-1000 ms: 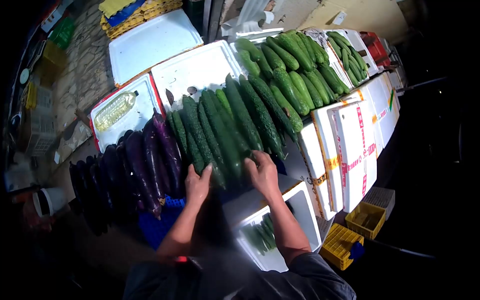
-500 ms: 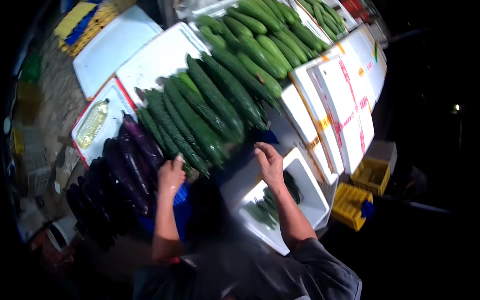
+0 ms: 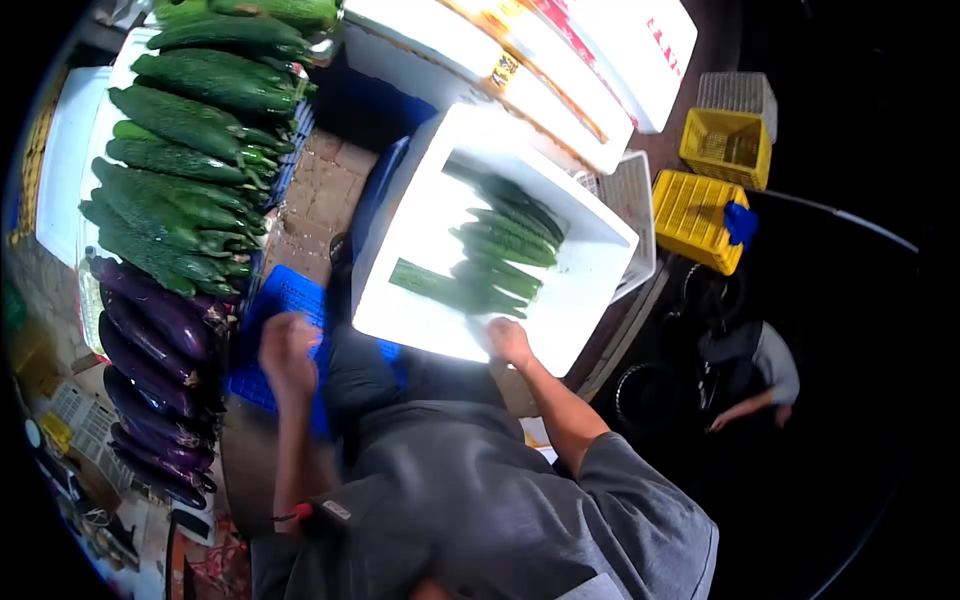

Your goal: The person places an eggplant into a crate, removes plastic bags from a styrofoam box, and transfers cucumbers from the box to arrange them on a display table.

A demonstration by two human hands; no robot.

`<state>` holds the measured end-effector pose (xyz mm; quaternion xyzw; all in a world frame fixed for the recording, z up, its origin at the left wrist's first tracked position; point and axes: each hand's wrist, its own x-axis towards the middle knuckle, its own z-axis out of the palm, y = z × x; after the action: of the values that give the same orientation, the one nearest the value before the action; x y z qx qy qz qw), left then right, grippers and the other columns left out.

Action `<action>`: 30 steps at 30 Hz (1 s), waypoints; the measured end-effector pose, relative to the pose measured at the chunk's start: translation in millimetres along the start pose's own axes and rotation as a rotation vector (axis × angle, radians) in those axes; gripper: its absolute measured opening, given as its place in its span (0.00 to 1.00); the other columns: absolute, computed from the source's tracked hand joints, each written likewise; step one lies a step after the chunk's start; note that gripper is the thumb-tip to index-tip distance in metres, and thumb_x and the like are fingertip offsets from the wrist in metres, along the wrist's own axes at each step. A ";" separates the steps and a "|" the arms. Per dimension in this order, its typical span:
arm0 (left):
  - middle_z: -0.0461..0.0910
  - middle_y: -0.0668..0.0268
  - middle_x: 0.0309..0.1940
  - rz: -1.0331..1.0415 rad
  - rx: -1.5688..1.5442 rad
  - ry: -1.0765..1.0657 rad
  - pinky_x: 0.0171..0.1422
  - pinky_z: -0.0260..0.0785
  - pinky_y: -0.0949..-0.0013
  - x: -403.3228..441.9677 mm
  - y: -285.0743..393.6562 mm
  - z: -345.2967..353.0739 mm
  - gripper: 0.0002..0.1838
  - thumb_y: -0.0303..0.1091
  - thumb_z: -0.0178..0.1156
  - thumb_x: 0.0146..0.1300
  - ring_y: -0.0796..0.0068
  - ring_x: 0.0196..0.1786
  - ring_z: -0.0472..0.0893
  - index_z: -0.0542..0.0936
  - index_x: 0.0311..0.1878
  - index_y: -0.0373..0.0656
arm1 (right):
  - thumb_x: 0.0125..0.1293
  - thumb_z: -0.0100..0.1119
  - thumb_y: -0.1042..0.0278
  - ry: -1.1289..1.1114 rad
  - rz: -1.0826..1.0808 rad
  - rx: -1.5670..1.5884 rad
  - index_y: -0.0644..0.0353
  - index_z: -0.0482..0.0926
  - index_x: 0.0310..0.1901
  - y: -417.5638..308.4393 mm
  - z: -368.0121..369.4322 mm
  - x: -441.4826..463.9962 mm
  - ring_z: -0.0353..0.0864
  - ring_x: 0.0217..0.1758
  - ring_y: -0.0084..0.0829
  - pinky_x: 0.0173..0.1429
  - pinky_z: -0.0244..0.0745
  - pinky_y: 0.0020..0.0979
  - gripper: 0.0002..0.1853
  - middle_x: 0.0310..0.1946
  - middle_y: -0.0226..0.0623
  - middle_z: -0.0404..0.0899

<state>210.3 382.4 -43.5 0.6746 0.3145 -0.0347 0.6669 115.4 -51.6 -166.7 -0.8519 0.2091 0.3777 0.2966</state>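
My right hand (image 3: 510, 341) reaches over the near wall of a white foam box (image 3: 600, 240). Its fingers are curled at the lower ends of the cucumbers (image 3: 505, 235) lying inside; whether they grip one is hidden. Several cucumbers lie side by side on the box floor. My left hand (image 3: 290, 352) is smeared by motion above a blue plastic crate (image 3: 262, 375), and its finger position is unclear. Left of it, dark purple eggplants (image 3: 150, 345) lie in a row, with a row of long dark green cucumbers (image 3: 185, 165) beyond them.
Stacked white foam boxes (image 3: 570, 70) with tape stand beyond the open box. Yellow crates (image 3: 697, 220) and a white basket (image 3: 632, 225) are on the right. Another person (image 3: 765, 370) bends down at the far right. Brick ground (image 3: 325, 185) shows between the display and the box.
The view has swung to the right, so the foam box is now central. My right hand has moved down to the box's cucumbers. My left hand has left the display's edge.
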 end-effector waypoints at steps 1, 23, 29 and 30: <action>0.80 0.67 0.34 -0.084 0.066 -0.116 0.41 0.75 0.74 -11.6 0.0 34.6 0.07 0.27 0.58 0.72 0.79 0.34 0.79 0.79 0.48 0.35 | 0.68 0.59 0.57 -0.007 0.059 -0.011 0.63 0.85 0.48 9.9 -4.2 4.5 0.85 0.52 0.50 0.59 0.77 0.42 0.18 0.46 0.52 0.86; 0.72 0.78 0.25 -0.213 0.435 -0.364 0.31 0.59 0.79 -39.5 -109.6 181.2 0.11 0.33 0.66 0.71 0.89 0.28 0.65 0.81 0.48 0.34 | 0.58 0.70 0.40 -0.223 0.170 -0.337 0.62 0.66 0.70 18.9 23.8 107.8 0.70 0.73 0.54 0.76 0.39 0.79 0.46 0.73 0.48 0.64; 0.77 0.72 0.26 0.051 0.564 -0.420 0.35 0.68 0.76 -48.1 -96.6 174.8 0.08 0.30 0.66 0.70 0.85 0.30 0.72 0.82 0.46 0.34 | 0.57 0.68 0.33 -0.294 0.093 -0.380 0.67 0.63 0.72 28.9 19.1 117.6 0.71 0.73 0.49 0.78 0.54 0.63 0.52 0.75 0.54 0.61; 0.78 0.71 0.27 0.063 0.550 -0.419 0.36 0.68 0.76 -48.5 -94.2 174.2 0.08 0.29 0.65 0.70 0.84 0.31 0.73 0.82 0.46 0.34 | 0.56 0.69 0.32 -0.311 0.075 -0.396 0.67 0.63 0.71 30.6 15.6 119.1 0.71 0.73 0.50 0.77 0.58 0.60 0.53 0.74 0.55 0.62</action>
<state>192.1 195.3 -122.4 0.8165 0.1288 -0.2354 0.5111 164.3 -79.5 -277.1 -0.8166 0.1143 0.5487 0.1383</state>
